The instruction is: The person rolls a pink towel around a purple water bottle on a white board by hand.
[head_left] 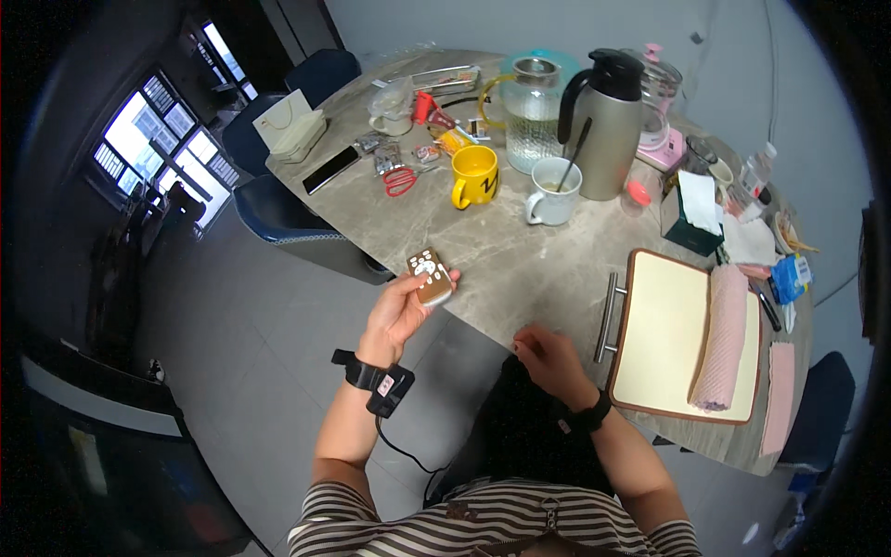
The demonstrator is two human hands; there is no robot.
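Observation:
My left hand [401, 311] is closed around a small brown remote control [430, 271] with white buttons. The thumb lies over its face, and the remote is held by the near edge of the table. At the table edge further right, my right hand [549, 360] is loosely curled, and nothing shows in its fingers. The nearest thing to it is a tray [661, 316] with a cream surface, a brown rim and a metal handle. On that tray lies a rolled pink textured cloth [724, 334].
On the marbled table [501, 288] stand a yellow mug [475, 176], a white mug [554, 195] with a spoon, a glass pitcher [534, 135], a thermos jug [613, 130] and a tissue box [691, 218]. Red scissors [400, 180] lie farther left. Chairs [288, 218] surround the table.

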